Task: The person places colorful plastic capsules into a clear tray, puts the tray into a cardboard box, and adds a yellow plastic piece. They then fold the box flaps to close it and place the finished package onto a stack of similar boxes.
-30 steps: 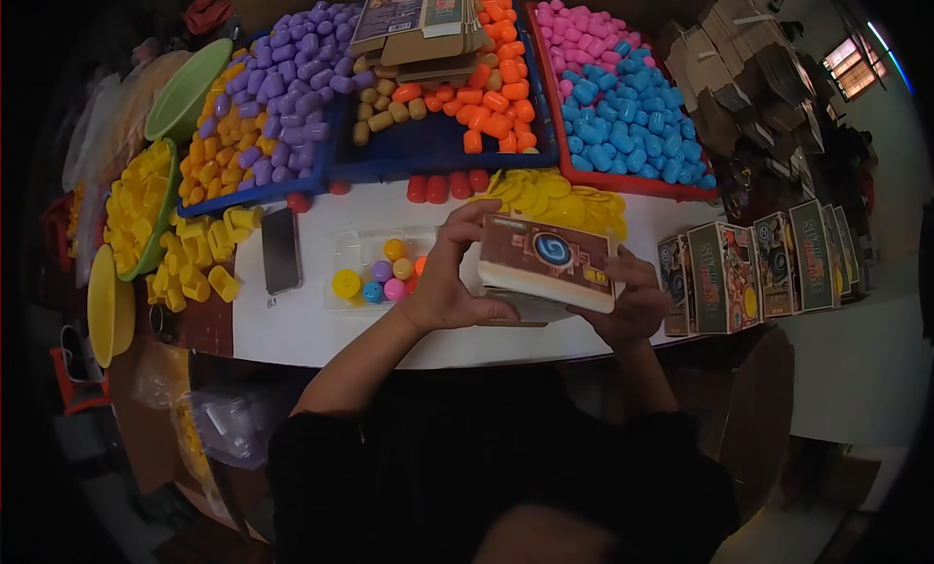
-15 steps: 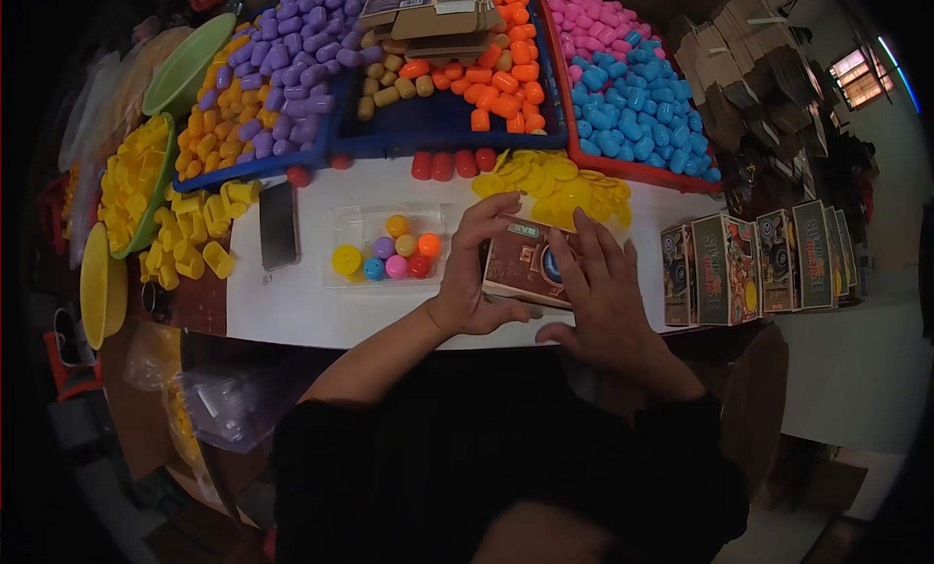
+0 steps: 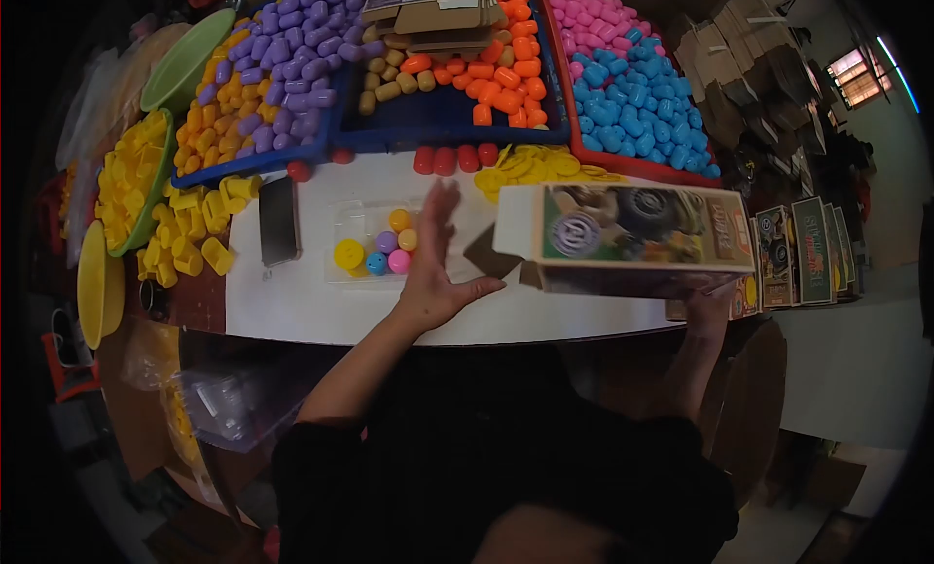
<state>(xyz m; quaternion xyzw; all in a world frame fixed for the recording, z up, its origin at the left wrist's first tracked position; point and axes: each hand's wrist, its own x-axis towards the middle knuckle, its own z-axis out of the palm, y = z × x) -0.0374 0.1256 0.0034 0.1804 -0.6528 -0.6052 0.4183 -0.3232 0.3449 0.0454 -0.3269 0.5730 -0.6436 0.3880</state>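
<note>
Head view: box (image 3: 632,235) crosswise, flaps (image 3: 494,256) leftward

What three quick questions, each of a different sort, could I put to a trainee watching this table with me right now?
1. True or false: the flapped end of the printed box points toward the left hand.
2. Multiple choice: what is the right hand holding? A) the black phone B) the printed box C) a green bowl
3. Fill in the colour: the blue capsules and the pink capsules share a tray with a ____ rim.

Key: 1. True; 2. B; 3. red
</note>
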